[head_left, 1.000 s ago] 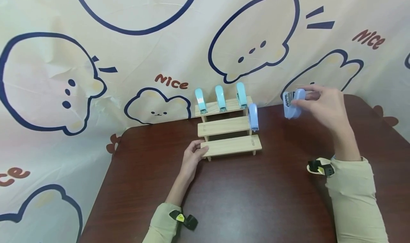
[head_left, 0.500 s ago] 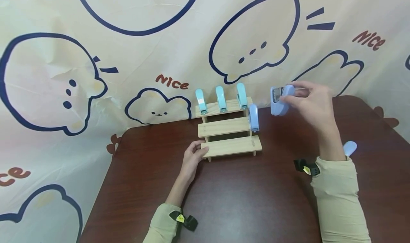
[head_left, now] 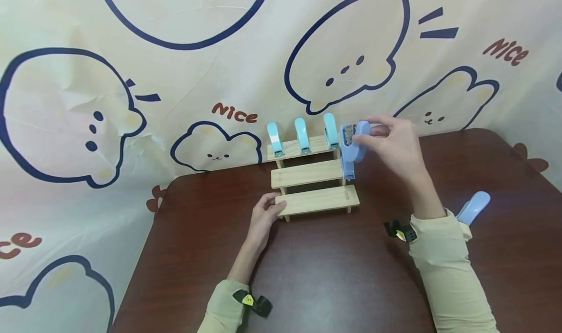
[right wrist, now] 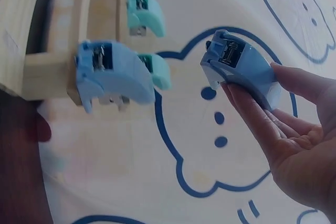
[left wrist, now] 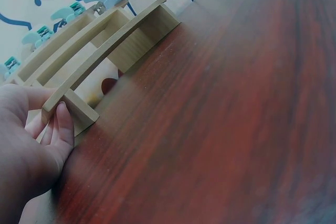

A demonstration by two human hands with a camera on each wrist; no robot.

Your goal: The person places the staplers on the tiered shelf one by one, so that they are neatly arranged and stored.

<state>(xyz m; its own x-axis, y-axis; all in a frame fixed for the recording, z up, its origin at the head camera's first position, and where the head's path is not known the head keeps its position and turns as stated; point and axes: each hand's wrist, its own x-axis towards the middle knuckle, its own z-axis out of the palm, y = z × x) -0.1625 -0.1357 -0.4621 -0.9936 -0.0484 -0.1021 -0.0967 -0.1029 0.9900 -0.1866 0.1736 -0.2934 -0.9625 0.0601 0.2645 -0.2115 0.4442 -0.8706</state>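
My right hand (head_left: 397, 145) pinches a blue plastic spring clip (head_left: 354, 145) between thumb and fingers, held up at the right end of a three-step wooden rack (head_left: 316, 199). In the right wrist view a similar blue clip (right wrist: 115, 74) grips the rack's right end, apart from the held one. The head view shows it partly behind the held clip. Three teal clips (head_left: 303, 135) stand along the top step. My left hand (head_left: 262, 218) holds the left end of the lowest step, its thumb on the front side in the left wrist view.
Another blue clip (head_left: 474, 208) lies on the dark wooden table (head_left: 333, 274) behind the right sleeve, partly hidden by it. A cloth (head_left: 197, 79) with cartoon outlines hangs close behind the rack. Both wrists wear strapped-on cameras.
My right hand has moved left with the blue clip, from over the table's right side to the rack's right end. A blue clip has come into view behind the sleeve. My left hand stays put.
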